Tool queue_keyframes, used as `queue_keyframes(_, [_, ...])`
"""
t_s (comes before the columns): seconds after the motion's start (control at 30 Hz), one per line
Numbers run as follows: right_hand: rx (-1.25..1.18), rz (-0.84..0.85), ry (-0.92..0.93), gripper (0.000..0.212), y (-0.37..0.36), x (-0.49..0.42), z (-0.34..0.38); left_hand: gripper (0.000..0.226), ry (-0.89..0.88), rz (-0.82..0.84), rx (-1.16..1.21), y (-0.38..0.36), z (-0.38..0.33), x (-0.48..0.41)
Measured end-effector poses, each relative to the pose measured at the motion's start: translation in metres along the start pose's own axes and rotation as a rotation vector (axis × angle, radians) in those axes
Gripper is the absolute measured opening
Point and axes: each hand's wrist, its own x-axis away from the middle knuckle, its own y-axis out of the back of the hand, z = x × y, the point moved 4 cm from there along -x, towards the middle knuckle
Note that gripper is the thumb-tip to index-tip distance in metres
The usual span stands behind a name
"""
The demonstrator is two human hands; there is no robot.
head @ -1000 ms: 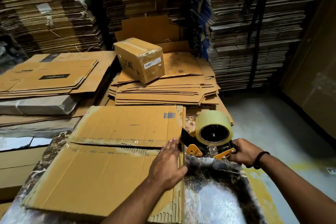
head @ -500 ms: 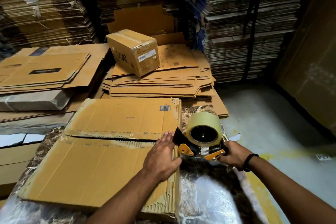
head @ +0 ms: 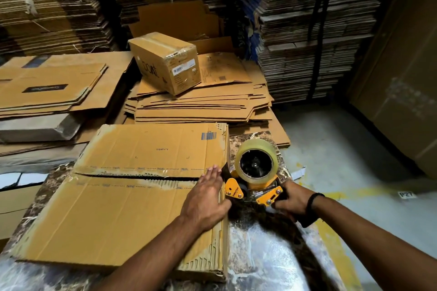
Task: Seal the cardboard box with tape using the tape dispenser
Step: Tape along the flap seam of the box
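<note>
Cardboard box point(head: 132, 208) lies on the marbled surface point(head: 260, 255). The left hand point(head: 208, 198) presses it with straight fingers point(head: 211, 177). The right hand point(head: 293, 198) grips the tape dispenser point(head: 255, 177) at its edge.

Dim, warm lighting is shown. Glare is seen on the table point(head: 257, 257) below the right hand point(head: 292, 201); frame edges are bowed.

The cardboard box point(head: 132, 215) is tan-brown, with a blue barcode point(head: 208, 136) and dashed dark print along its flaps. The tape dispenser point(head: 256, 192) is orange-yellow and black — its tape roll point(head: 256, 149) is a pale, translucent yellow. The desk point(head: 272, 255) is marbled brown. The floor point(head: 331, 149) is grey, crossed by a worn yellow line point(head: 369, 190).
</note>
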Motion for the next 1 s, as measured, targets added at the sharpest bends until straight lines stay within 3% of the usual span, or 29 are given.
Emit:
queue_keyframes(0.23, [0.137,-0.013,0.011,0.023,0.009,-0.006,-0.007,0.075,0.008,-0.02,0.049,0.006,-0.003,0.004])
queue_keyframes(0.37, [0.283,-0.042,0.048,0.032,0.004,-0.017,-0.024,0.077,0.004,-0.017,0.06,0.006,-0.003,0.004])
queue_keyframes(0.53, [0.234,-0.037,0.03,0.02,-0.012,-0.017,-0.05,0.08,0.005,-0.015,0.066,0.004,-0.002,0.004])
queue_keyframes(0.63, [0.102,0.022,-0.052,0.014,-0.023,-0.01,-0.068,0.079,0.005,-0.008,0.056,0.003,-0.001,0.004])
queue_keyframes(0.8, [-0.414,0.149,-0.277,0.019,-0.04,0.003,-0.087,0.08,-0.007,-0.004,0.038,0.003,-0.001,0.005])
queue_keyframes(0.87, [-0.52,0.202,-0.297,0.012,-0.044,0.004,-0.087,0.079,-0.006,-0.004,0.033,0.004,-0.002,0.006])
queue_keyframes(1.0, [-0.675,0.32,-0.333,0.023,-0.055,0.0,-0.092,0.08,-0.002,0.001,0.031,0.003,-0.002,0.006])
